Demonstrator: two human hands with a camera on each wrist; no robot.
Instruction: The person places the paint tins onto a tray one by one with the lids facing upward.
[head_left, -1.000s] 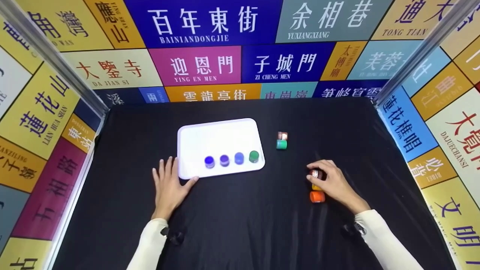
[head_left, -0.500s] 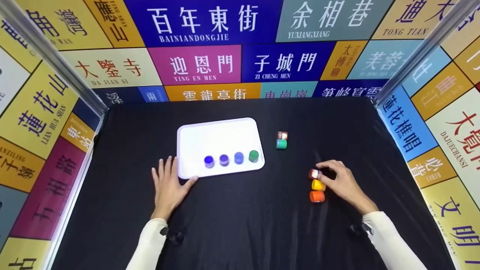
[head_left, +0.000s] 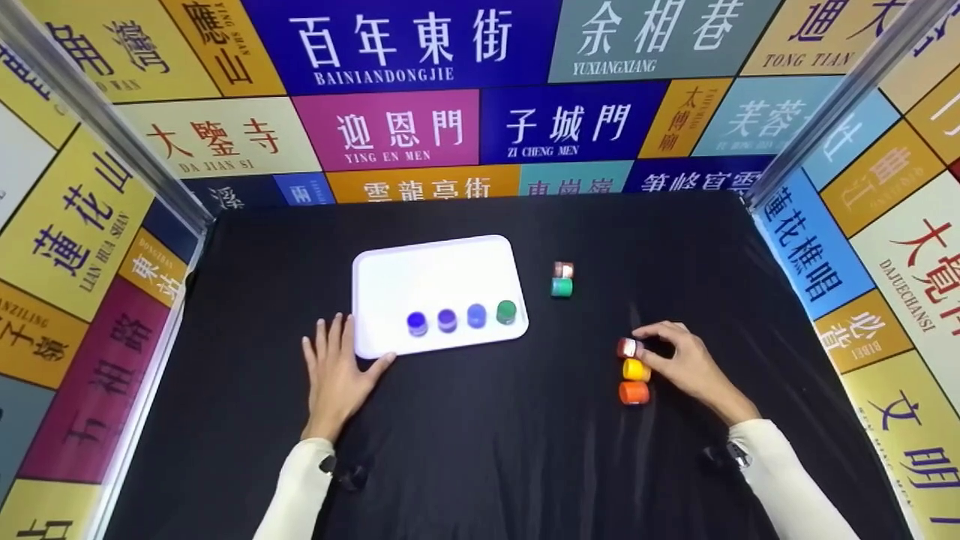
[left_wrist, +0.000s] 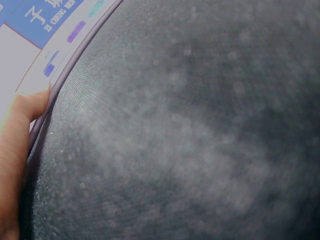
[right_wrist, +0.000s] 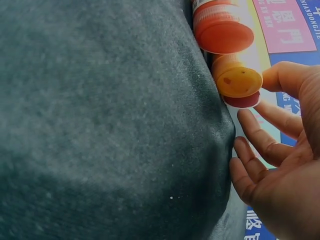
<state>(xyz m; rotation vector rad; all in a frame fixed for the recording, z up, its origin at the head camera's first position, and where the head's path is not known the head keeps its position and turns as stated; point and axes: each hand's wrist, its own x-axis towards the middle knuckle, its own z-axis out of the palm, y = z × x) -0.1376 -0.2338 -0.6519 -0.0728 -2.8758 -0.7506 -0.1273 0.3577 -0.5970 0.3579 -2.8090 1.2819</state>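
The black cloth (head_left: 480,450) is lying under both my hands, and the white tray (head_left: 420,277) is sitting just beyond my left fingertips, its near corner touching my thumb. My left hand (head_left: 334,375) is resting flat on the cloth, fingers straight and slightly spread, holding nothing. My right hand (head_left: 682,364) is hovering with loosely curled fingers beside three small jars lying in a row to the left of my fingertips: my index finger and thumb are meeting the red jar (head_left: 628,347), though I cannot tell whether I am truly pinching it or only touching it. The yellow jar (head_left: 634,370) is lying just nearer me, touching the red one, and the orange jar (head_left: 634,393) is lying nearest my wrist. Farther off, well beyond my right fingers, a teal jar (head_left: 562,287) is lying by a brown jar (head_left: 563,270). Four jars are standing in the tray's near edge, three blue jars (head_left: 447,320) and a green jar (head_left: 506,311).
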